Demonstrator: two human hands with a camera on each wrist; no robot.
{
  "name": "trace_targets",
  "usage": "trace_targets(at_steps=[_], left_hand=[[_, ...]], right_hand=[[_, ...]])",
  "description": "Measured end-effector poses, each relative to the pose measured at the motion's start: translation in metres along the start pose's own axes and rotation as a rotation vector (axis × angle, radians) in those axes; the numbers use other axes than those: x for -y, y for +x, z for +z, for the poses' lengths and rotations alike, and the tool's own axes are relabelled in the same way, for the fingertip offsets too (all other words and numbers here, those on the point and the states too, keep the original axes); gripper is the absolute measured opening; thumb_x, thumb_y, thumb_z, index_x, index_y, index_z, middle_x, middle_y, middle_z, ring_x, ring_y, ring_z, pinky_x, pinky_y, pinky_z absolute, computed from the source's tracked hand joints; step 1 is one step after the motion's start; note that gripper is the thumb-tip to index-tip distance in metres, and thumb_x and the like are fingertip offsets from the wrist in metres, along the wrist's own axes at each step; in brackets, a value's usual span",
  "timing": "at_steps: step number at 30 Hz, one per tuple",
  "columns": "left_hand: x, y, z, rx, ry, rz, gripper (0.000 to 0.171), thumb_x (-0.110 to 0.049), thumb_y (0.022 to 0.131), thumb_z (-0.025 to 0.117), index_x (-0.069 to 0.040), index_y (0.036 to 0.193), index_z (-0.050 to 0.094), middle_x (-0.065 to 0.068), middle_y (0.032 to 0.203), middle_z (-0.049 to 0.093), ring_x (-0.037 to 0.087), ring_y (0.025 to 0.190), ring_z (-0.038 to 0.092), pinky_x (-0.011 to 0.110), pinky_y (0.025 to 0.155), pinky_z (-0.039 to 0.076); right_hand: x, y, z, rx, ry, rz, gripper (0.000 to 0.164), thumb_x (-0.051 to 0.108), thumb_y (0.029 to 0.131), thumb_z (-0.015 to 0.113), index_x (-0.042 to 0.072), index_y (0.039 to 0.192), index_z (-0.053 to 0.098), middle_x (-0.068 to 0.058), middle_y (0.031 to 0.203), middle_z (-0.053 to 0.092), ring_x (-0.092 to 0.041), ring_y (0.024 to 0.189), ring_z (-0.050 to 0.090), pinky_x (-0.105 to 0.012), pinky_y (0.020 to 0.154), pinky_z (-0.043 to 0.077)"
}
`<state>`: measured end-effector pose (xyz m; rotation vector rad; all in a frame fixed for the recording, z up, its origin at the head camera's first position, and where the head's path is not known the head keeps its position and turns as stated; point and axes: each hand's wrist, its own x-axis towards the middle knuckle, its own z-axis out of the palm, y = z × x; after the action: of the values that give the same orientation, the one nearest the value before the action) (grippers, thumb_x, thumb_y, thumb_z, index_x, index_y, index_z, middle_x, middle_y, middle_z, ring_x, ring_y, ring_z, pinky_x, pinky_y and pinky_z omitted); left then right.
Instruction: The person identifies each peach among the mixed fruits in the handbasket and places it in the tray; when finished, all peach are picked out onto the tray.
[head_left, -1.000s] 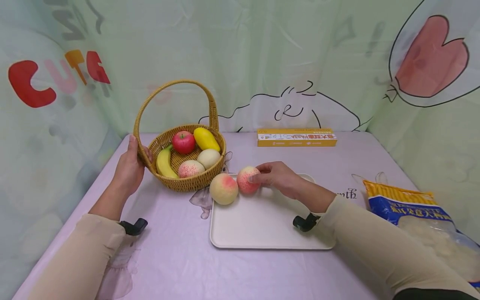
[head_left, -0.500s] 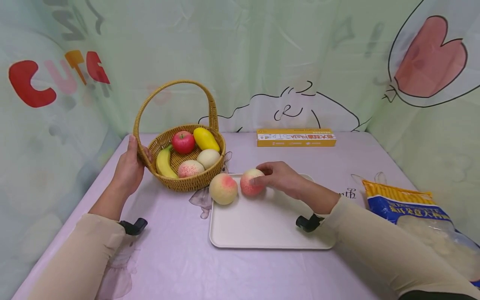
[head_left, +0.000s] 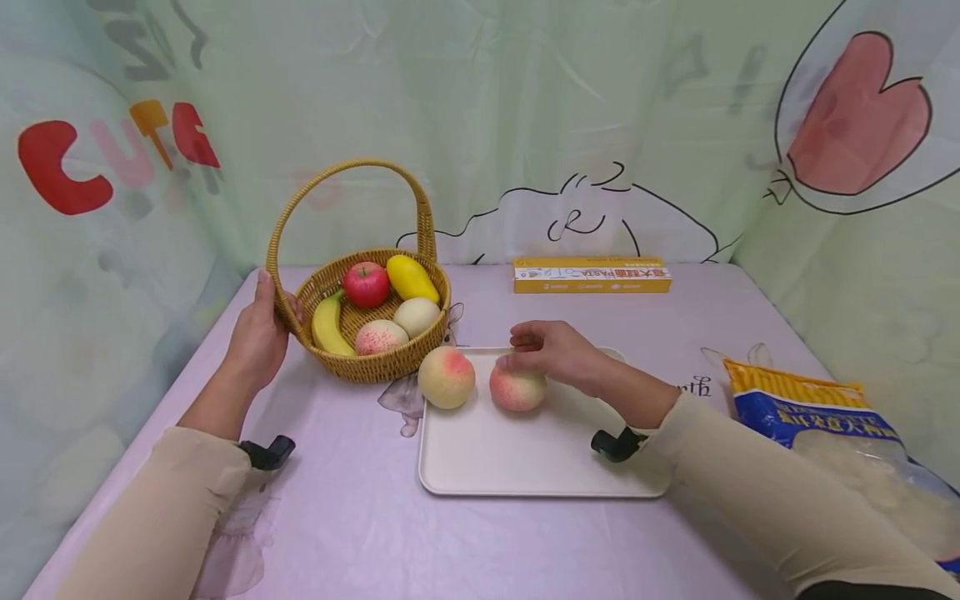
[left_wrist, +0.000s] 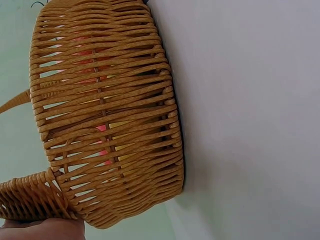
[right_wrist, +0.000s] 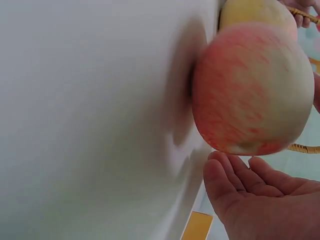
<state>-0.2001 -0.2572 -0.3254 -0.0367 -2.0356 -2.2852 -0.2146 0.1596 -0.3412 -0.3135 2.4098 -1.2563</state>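
Observation:
My left hand (head_left: 258, 342) grips the wicker basket (head_left: 375, 368) where its tall handle meets the left rim; in the left wrist view only part of that hand shows. Inside the basket lie a banana (head_left: 330, 327), a red apple (head_left: 367, 285), a yellow mango-like fruit (head_left: 412, 279), a speckled peach (head_left: 381, 337) and a pale round fruit (head_left: 417, 317). On the white tray (head_left: 540, 467), a pink peach (head_left: 519, 390) rests just in front of my right hand (head_left: 562, 358). Those fingers are loosely extended and apart from it. A yellow peach (head_left: 447, 377) sits at the tray's far left corner.
A yellow pasta box (head_left: 592, 275) lies at the back of the table (head_left: 337, 500). To the right is a blue and yellow plastic bag (head_left: 825, 417) with pale contents. Printed curtains (head_left: 480, 100) enclose the table's back and sides.
The pink peach, earlier held in my right hand beside the yellow peach, has shifted right and nearer to me, out of the fingers. The left hand and basket stay put.

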Motion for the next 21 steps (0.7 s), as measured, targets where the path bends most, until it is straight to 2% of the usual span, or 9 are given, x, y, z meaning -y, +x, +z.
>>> trace_targets(at_steps=[12,21], left_hand=[[0.000,0.001,0.000,-0.001,0.008,-0.006,0.060,-0.068,0.102,0.036,-0.009,0.106,0.041,0.000,0.098,0.042,0.014,0.098,0.042,0.022,0.093,0.038],[0.001,0.001,0.000,0.004,0.009,0.005,0.061,-0.068,0.102,0.036,-0.007,0.101,0.042,0.002,0.100,0.040,0.015,0.099,0.041,0.024,0.095,0.036]], right_hand=[[0.010,-0.001,-0.007,-0.045,-0.046,-0.045,0.082,0.041,0.091,0.079,0.002,0.153,0.043,-0.019,0.152,0.053,-0.033,0.141,0.051,-0.049,0.115,0.044],[0.031,0.001,-0.015,-0.074,-0.033,-0.139,0.081,0.038,0.091,0.081,0.002,0.154,0.043,-0.017,0.150,0.054,-0.033,0.139,0.052,-0.049,0.113,0.045]])
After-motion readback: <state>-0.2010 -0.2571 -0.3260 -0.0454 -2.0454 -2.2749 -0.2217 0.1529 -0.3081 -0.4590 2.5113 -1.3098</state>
